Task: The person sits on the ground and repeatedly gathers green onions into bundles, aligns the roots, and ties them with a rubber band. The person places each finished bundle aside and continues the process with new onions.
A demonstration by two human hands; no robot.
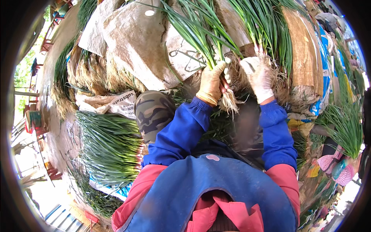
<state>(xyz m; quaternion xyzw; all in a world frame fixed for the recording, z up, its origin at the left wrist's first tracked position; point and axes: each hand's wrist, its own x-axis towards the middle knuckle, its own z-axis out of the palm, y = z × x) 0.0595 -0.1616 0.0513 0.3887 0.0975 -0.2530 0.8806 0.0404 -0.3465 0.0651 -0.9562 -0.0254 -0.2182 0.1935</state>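
My left hand (212,82), in a yellowed glove, is closed around several green onions (207,49). Their pinkish stems and pale hanging roots (229,101) stick out below the fist, and the long leaves fan out up and to the left. To the right of it, my right hand (258,74), in a whitish glove, is at the root ends of a larger pile of green onions (262,29). Its fingers are curled and slightly blurred, and whether they grip a stalk cannot be told. Both forearms wear blue sleeve covers.
Woven sacks (134,43) cover rooted onions ahead. At the left, a stack of green onions (110,148) with trimmed-looking stem ends lies beside a printed sack (118,103). My camouflage-clad knee (155,114) is next to it. A person in a pink checked garment (333,162) is at the far right.
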